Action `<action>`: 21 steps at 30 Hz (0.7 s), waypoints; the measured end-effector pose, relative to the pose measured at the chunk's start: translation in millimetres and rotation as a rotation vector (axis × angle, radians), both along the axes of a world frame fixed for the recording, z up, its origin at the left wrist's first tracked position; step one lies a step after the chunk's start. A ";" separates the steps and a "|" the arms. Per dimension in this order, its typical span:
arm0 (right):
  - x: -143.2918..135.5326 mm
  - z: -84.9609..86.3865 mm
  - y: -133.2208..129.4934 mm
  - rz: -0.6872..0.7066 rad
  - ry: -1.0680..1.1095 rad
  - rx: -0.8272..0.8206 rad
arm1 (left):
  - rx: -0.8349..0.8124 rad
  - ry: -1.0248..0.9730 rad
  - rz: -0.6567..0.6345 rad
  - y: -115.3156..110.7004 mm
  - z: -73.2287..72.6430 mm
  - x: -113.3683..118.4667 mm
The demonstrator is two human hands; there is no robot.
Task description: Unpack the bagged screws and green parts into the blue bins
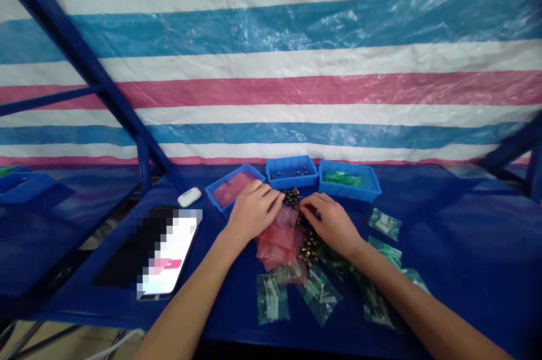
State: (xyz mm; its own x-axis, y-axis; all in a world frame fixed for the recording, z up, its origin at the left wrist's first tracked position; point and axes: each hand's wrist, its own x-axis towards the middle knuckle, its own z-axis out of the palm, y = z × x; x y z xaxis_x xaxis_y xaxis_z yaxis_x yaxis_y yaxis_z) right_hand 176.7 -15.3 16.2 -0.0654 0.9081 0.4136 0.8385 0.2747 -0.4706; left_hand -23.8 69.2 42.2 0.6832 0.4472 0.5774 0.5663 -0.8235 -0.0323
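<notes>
Though contact is obscured, left hand (250,209) perhaps pinches red bag (285,220)

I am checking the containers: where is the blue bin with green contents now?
In the head view, the bin with green contents stands right of centre, beside the middle blue bin, beyond the right hand.

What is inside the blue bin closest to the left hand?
The blue bin holds flat pink plastic bags. The left hand hides its near right part, so whatever lies there, or beneath the top bags, cannot be seen.
</notes>
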 end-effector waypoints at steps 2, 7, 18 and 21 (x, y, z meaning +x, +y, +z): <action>3.4 4.2 1.9 -0.023 0.075 0.047 | 0.019 -0.012 0.012 2.1 2.4 -3.2; 9.6 10.8 7.0 -0.064 0.150 0.076 | 0.056 -0.011 0.086 10.0 3.4 -11.1; 4.4 30.9 44.4 0.027 0.041 0.204 | -0.019 0.004 0.035 9.4 -5.3 -10.1; 13.0 32.3 70.5 0.024 -0.087 0.127 | -0.011 0.010 0.045 9.2 -6.0 -10.3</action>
State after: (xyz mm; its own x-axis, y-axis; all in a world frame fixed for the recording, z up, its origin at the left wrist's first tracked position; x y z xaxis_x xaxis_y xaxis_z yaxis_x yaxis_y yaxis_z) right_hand 189.7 55.2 48.6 -0.1270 0.8464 0.5172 0.8671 0.3479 -0.3565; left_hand -34.1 78.4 36.2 0.6679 0.4843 0.5652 0.6029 -0.7973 -0.0293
